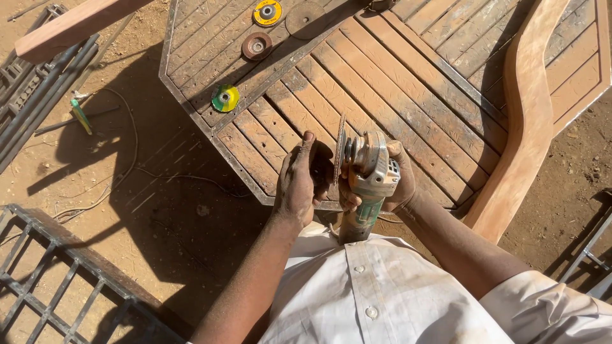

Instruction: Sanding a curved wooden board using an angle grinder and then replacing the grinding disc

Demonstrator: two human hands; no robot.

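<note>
My right hand (398, 181) grips the body of a green and silver angle grinder (371, 175), held upright in front of my chest. A thin round disc (340, 150) sits on the grinder's spindle, seen edge-on. My left hand (299, 178) is cupped against the disc's flat face, fingers curled around it. Both hands hover over the near corner of a slatted wooden table (382, 83) with a metal frame.
Several grinding discs lie on the table's far left: a yellow one (268, 12), a dark one (306, 19), a brown one (257, 46) and a green one (225, 98). A curved wooden piece (526, 121) leans at right. Metal grilles (57, 280) lie on the sandy ground.
</note>
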